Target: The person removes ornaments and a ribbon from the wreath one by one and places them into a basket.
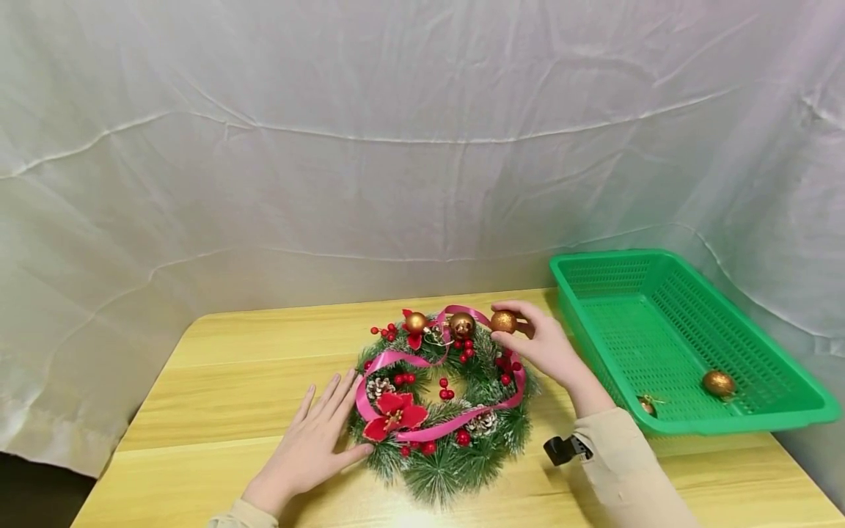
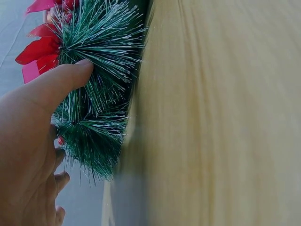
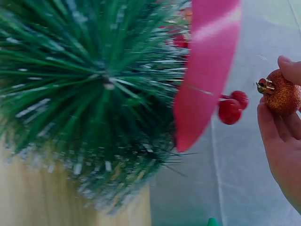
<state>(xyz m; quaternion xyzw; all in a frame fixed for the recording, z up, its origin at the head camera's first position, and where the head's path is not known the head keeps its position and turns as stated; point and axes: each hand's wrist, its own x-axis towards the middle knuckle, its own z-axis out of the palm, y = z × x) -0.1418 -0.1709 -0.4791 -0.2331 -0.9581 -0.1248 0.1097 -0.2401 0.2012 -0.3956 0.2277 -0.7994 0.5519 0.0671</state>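
Note:
A green wreath (image 1: 436, 466) lies on the table, dressed with a pink ribbon (image 1: 455, 424), a red flower (image 1: 396, 416), pinecones and red berries. At its far side sit a matte gold ball (image 1: 416, 323) and a shiny bronze ball (image 1: 462, 325). My right hand (image 1: 541, 345) pinches a glittery copper Christmas ball (image 1: 504, 322) between thumb and fingers at the wreath's far right edge. In the right wrist view the ball's gold cap (image 3: 265, 86) points toward the wreath. My left hand (image 1: 320, 440) rests with straight fingers along the wreath's left side, thumb on its needles (image 2: 101, 66).
A green plastic basket (image 1: 587, 359) stands on the right of the wooden table (image 1: 251, 367). Inside are a glittery copper ball (image 1: 718, 383) and another small ornament (image 1: 648, 405) near the front wall. A pale cloth (image 1: 370, 198) hangs behind.

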